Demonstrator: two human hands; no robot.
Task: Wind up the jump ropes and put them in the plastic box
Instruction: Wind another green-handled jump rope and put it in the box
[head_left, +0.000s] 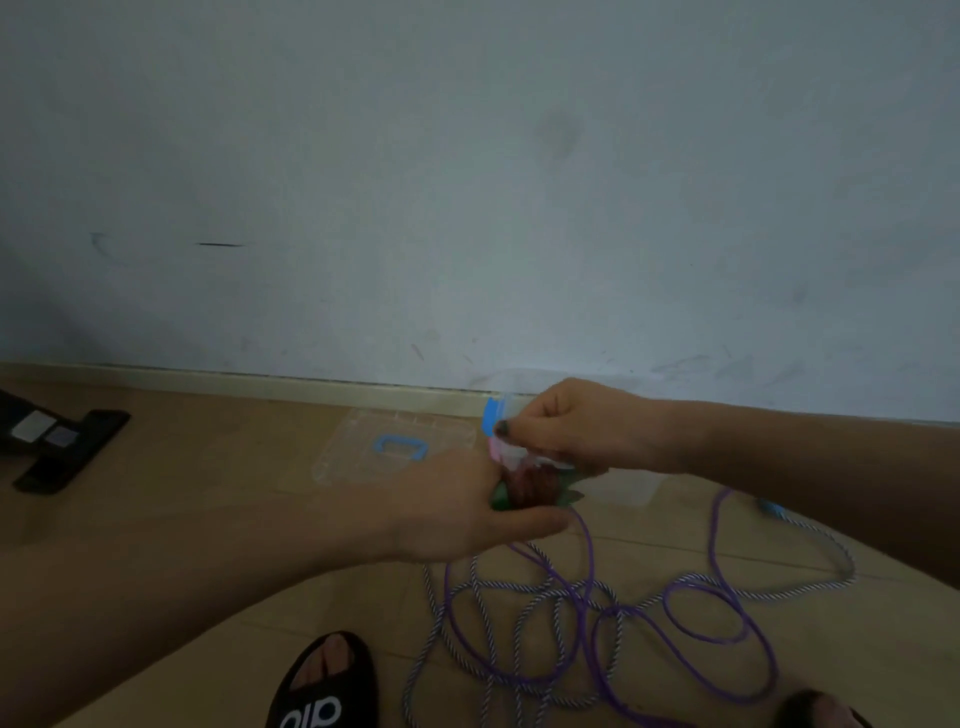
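My left hand (457, 512) grips a wound jump rope (530, 488) with green handles and dark red cord. My right hand (566, 431) is just above it, fingers curled, pinching a pale pink and white piece at the top of the bundle; what that piece is I cannot tell. The clear plastic box (631, 491) stands behind both hands, a blue latch (491, 415) showing at its left. On the floor in front lie a loose purple rope (680, 597) and a striped white-and-purple rope (810, 590), tangled together.
The box's clear lid (353, 441) with a blue handle lies flat on the wooden floor to the left. A black object (62, 447) sits at far left. The wall and skirting run close behind. My feet in black sandals (322, 686) are at the bottom.
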